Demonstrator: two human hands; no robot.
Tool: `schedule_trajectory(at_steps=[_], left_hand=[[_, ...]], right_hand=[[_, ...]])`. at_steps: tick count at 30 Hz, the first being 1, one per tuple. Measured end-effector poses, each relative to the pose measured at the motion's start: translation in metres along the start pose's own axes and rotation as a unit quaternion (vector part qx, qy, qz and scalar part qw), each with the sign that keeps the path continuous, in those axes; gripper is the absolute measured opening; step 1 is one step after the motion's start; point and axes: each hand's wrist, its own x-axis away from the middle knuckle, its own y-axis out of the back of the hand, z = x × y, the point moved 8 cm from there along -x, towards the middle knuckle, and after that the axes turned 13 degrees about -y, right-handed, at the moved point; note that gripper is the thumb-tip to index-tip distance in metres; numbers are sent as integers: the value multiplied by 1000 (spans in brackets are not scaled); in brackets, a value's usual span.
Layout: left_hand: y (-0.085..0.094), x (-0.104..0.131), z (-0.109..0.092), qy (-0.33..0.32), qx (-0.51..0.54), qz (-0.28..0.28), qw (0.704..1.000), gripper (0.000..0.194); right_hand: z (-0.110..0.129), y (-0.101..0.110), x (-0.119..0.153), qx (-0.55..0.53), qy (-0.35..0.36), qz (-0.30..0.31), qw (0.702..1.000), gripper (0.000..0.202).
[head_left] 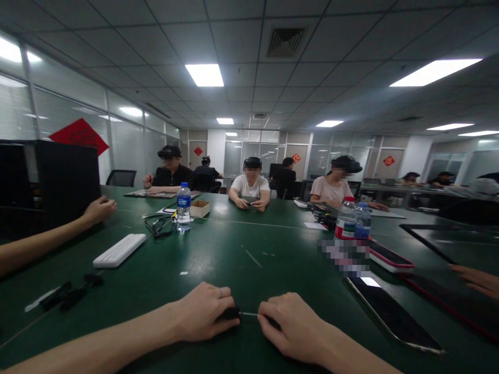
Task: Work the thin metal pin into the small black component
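L hand (205, 311) + R hand (290, 324) low on green table (234, 249), near front edge; both pinched shut on ends of thin black tool (244, 314) spanning btwn them. Phone (392, 314) just R; white case (119, 250) well L

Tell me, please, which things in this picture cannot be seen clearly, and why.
All in the head view:
- The small dark object between the left hand and the right hand: the fingers cover most of it, so its kind is unclear.
- The patch near the two bottles: blurred out.
- A phone at the right: screen dark, nothing readable.
- Another person's hand: cut by the right edge.
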Motion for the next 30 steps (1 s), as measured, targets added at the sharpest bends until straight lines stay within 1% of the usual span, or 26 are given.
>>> schedule_trajectory(at_steps=[13,20,30], left_hand=[[1,1,-1,9,12,-1,1000,24],[1,0,-1,-1,7,-9,1000,23],[2,3,-4,-14,-10,-15,1000,23]], right_hand=[[-2,-2,-2,-3,-2,-12,1000,29],[-2,-5,-1,13,5,-27,1000,27],[2,0,2,-11,20,-23,999,27]])
